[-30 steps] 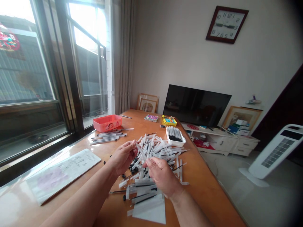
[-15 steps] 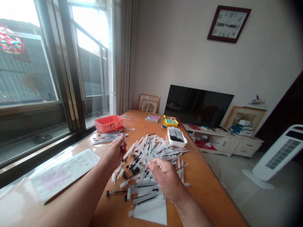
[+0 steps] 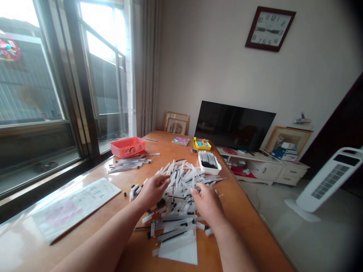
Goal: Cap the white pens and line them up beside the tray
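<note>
- Grey-walled living room, with a tall window (image 3: 104, 75) on the left and a flat-screen television (image 3: 234, 126) behind the brown wooden table (image 3: 246, 223).
- Loose translucent pen barrels (image 3: 184, 174) lie heaped in the middle of the table, with small black caps (image 3: 149, 235) scattered along the near side of the heap.
- Half a second ago the left hand (image 3: 155, 189) was off near the bundle of pens (image 3: 129, 165); now it is back over the left part of the heap, its fingers pointing inward.
- Meanwhile the right hand (image 3: 207, 200) has gone a little farther out, and its thumb and forefinger are beside a translucent barrel at the heap's right side.
- Both hands are therefore at the loose parts together, a short gap between them, which I judge to be a moment among the pieces rather than at the bundle.
- Neither grip is certain: the left fingertips are lost against the pale plastic, and I can't make out whether the right thumb and finger pinch that barrel or only sit next to it.
- Bare wood runs from the right forearm to the table's right edge, giving that arm sideways room.
- Leftward, the notebook (image 3: 85, 206) lies beside the left forearm; beyond the heap, the white tray (image 3: 211, 172) stands close to the right edge.
</note>
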Demonstrator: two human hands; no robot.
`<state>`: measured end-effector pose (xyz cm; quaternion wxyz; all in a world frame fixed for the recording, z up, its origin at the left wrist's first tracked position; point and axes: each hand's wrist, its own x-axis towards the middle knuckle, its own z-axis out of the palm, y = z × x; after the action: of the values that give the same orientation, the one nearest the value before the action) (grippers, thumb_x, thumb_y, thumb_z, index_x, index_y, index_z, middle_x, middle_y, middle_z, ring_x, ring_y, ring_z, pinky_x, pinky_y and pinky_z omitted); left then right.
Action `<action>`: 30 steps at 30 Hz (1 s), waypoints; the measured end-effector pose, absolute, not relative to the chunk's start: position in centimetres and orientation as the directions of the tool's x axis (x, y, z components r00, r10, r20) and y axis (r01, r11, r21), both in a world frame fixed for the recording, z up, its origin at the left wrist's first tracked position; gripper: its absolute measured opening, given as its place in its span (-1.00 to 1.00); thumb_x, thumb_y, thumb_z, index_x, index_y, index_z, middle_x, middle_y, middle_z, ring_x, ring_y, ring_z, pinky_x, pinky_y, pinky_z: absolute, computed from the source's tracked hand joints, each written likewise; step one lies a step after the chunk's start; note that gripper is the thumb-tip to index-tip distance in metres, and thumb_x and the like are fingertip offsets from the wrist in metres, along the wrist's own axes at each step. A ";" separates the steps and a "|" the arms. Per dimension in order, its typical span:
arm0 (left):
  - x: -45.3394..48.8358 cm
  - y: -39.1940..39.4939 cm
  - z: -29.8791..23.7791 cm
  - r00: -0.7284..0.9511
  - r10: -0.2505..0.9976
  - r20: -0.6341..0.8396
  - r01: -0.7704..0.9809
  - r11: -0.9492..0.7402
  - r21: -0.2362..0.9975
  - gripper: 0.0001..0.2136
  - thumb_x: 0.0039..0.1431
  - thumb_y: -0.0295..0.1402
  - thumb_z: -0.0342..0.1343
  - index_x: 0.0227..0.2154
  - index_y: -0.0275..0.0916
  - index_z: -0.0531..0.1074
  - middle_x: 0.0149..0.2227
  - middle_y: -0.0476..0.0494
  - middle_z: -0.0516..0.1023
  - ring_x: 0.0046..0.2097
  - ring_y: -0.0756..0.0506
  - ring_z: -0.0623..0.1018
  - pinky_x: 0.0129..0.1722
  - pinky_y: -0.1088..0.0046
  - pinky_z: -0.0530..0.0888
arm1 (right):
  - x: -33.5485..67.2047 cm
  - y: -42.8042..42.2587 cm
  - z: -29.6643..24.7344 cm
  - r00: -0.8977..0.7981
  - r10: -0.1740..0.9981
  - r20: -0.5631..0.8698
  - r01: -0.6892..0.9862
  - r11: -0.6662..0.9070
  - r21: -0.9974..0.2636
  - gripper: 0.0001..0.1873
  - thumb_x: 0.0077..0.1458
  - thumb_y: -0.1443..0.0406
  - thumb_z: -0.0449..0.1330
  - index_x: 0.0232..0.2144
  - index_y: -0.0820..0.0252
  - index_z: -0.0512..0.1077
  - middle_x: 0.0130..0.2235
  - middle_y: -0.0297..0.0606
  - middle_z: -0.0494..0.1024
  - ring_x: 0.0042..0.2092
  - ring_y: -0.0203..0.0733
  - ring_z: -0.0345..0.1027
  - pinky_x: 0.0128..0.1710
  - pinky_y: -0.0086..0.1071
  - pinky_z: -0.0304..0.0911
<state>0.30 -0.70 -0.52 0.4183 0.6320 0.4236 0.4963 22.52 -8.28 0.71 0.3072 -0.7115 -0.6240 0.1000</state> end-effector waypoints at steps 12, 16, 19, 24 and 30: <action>0.3 -1.5 -2.4 0.534 0.778 0.331 0.607 -0.625 0.491 -0.48 0.20 0.02 0.10 0.18 0.00 0.43 0.28 -0.26 0.35 0.27 -0.36 0.31 0.28 0.01 0.15 | 21.4 -7.6 -0.6 0.062 0.969 0.241 0.915 0.041 -0.401 -0.52 0.27 0.16 0.06 0.20 0.02 0.39 0.07 -0.09 0.51 0.05 -0.01 0.43 -0.04 -0.29 0.23; 0.0 -0.9 -2.6 0.513 0.792 0.331 0.651 -0.610 0.452 -0.53 0.23 -0.03 0.08 0.17 0.01 0.44 0.24 -0.26 0.40 0.27 -0.37 0.30 0.27 -0.04 0.12 | 20.4 -7.2 -0.6 0.000 0.964 0.266 0.919 0.105 -0.381 -0.50 0.26 0.17 0.06 0.23 0.03 0.36 0.07 -0.13 0.53 0.11 0.00 0.37 0.03 -0.28 0.19; -0.3 -0.5 -2.4 0.492 0.803 0.337 0.681 -0.596 0.426 -0.56 0.24 -0.07 0.07 0.15 0.01 0.45 0.20 -0.25 0.43 0.24 -0.39 0.33 0.26 -0.09 0.11 | 19.7 -7.1 -0.6 -0.020 0.963 0.271 0.924 0.121 -0.362 -0.48 0.25 0.18 0.07 0.25 0.00 0.33 0.10 -0.14 0.51 0.10 0.01 0.36 0.02 -0.27 0.19; -0.9 0.0 -2.4 0.489 0.808 0.328 0.697 -0.589 0.409 -0.59 0.23 -0.12 0.08 0.12 -0.02 0.47 0.19 -0.26 0.44 0.23 -0.37 0.35 0.25 -0.05 0.13 | 19.9 -7.1 -0.4 0.035 0.970 0.242 0.945 0.046 -0.324 -0.47 0.22 0.21 0.09 0.24 -0.01 0.34 0.05 -0.13 0.53 0.06 0.03 0.38 -0.03 -0.25 0.20; -1.6 0.4 -2.6 0.471 0.818 0.330 0.665 -0.575 0.477 -0.62 0.22 -0.20 0.10 0.09 -0.08 0.50 0.22 -0.27 0.43 0.24 -0.33 0.36 0.25 0.08 0.20 | 21.1 -7.1 -0.5 0.097 0.968 0.231 0.939 -0.012 -0.345 -0.50 0.19 0.21 0.10 0.18 0.09 0.41 0.04 -0.06 0.54 0.03 0.02 0.43 -0.05 -0.27 0.23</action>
<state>-1.56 0.36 -2.63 0.1426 0.8456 0.4383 0.2692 21.09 -7.06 -0.49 0.2093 -0.7103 -0.6711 0.0352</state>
